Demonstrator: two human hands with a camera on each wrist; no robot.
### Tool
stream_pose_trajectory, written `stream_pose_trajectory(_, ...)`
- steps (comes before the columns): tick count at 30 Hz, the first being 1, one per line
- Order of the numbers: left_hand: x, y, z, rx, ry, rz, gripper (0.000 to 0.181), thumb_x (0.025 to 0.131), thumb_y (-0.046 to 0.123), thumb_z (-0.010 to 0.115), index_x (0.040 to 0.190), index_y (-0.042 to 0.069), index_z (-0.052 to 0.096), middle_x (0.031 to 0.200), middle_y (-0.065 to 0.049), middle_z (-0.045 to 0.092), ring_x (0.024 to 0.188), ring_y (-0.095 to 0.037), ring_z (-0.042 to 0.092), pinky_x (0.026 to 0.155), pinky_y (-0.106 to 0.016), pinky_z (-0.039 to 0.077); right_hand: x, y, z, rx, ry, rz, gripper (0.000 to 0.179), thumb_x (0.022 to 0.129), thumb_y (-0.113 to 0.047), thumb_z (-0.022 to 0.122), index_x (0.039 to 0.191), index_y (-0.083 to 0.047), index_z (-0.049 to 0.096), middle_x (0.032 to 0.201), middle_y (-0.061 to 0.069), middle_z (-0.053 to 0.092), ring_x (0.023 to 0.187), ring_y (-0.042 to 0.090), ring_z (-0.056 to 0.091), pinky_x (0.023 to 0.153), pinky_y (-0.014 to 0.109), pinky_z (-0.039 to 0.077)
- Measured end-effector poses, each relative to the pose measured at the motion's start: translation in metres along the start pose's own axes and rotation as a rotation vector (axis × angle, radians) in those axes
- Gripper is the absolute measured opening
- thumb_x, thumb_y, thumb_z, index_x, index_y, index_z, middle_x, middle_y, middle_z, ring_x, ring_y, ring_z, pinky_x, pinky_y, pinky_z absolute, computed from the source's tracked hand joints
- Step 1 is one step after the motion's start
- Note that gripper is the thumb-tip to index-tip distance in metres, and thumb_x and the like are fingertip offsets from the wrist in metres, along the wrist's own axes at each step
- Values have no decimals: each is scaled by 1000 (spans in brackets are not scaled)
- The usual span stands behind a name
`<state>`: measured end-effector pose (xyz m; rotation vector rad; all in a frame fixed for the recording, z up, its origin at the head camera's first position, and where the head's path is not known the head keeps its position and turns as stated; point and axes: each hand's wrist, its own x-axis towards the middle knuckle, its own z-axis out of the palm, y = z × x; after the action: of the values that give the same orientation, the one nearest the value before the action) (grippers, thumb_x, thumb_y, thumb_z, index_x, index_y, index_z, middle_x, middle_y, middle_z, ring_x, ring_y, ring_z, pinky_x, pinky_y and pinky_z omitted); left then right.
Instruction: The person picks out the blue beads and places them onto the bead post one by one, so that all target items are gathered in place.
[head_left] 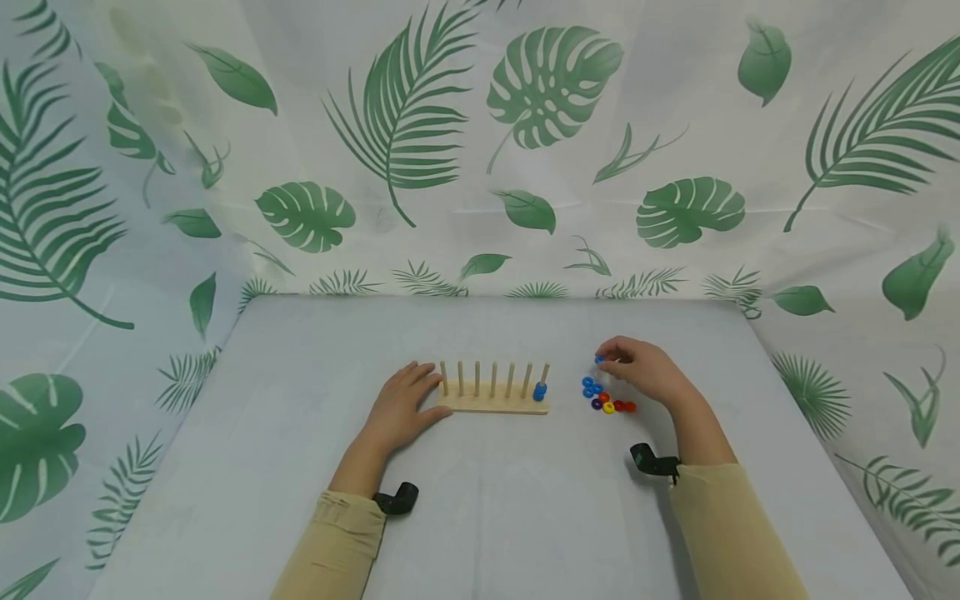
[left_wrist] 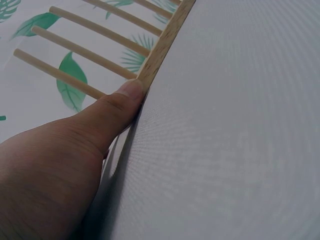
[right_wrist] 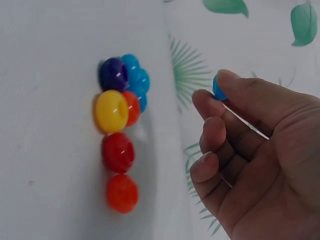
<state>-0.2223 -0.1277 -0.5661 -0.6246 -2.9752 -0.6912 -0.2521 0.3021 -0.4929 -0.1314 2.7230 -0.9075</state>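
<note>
A wooden peg board (head_left: 491, 408) with a row of upright pegs sits mid-table. Two blue beads (head_left: 540, 392) are stacked on its rightmost peg. My left hand (head_left: 403, 407) holds the board's left end, thumb along the front edge and fingers by the first peg; in the left wrist view the thumb (left_wrist: 117, 105) presses the base's edge, the other fingers hidden. Above the table at the right, my right hand (head_left: 643, 369) pinches a blue bead (right_wrist: 218, 89) between thumb and index finger, the other fingers loosely bent.
Loose beads lie right of the board: several blue ones (head_left: 588, 382), a purple one (right_wrist: 114, 75), a yellow one (right_wrist: 111, 111), and red and orange ones (right_wrist: 121, 193). A leaf-patterned curtain (head_left: 450, 233) stands behind the white table (head_left: 480, 500).
</note>
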Motion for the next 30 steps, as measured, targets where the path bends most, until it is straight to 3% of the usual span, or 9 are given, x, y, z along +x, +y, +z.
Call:
stream_pose_trajectory(6, 0, 0, 0, 2, -1, 1, 68, 90, 57, 64, 143, 16, 53, 155, -5, 43, 149, -31, 30, 124, -51, 24, -11, -19, -5, 7, 13, -39, 30, 97, -38, 62, 121, -20, 62, 112, 5, 65, 100, 24, 57, 87, 40, 57)
stream_pose_trajectory(12, 0, 1, -1, 2, -6, -3, 68, 90, 57, 64, 143, 16, 53, 155, -6, 43, 149, -32, 29, 124, -51, 24, -19, -35, -5, 38, 33, -81, 28, 97, -38, 64, 119, -21, 62, 107, 4, 65, 99, 24, 57, 84, 36, 55)
stream_pose_trajectory(21, 0, 1, -1, 1, -5, -1, 68, 90, 57, 64, 142, 16, 54, 155, -6, 44, 149, -32, 30, 123, -51, 25, -28, -57, 3, 84, 65, -180, 26, 95, -36, 67, 114, -19, 62, 97, 3, 64, 89, 21, 58, 78, 31, 53)
stream_pose_trajectory(30, 0, 1, -1, 3, -10, -1, 69, 90, 58, 63, 143, 16, 53, 155, -6, 43, 149, -32, 30, 123, -51, 25, -31, -74, 15, 120, 98, -245, 24, 93, -35, 69, 111, -20, 63, 95, 0, 66, 88, 18, 62, 80, 31, 56)
